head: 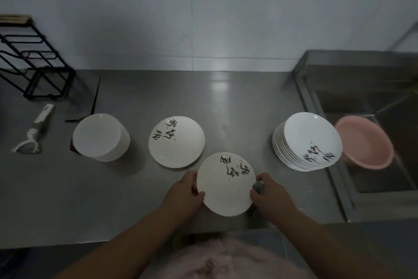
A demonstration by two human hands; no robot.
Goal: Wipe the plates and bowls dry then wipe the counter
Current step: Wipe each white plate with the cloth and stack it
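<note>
From the head view: the plate (226,185) sits between both hands at the counter's (237,102) near edge, left hand (184,190) gripping its left rim, right hand (269,192) clamped on the right rim with a grey cloth (258,187) (barely showing). The unwiped stack (307,142) lies nearer the right hand. Brushed black characters on the plate, not legible.

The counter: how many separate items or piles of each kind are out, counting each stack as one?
Single plates: 2 (held plate, lone plate)
Plate stacks: 1
Bowl stacks: 1
Peelers: 1
Wire racks: 1
Pink basins: 1, in the sink
Total: 7
</note>
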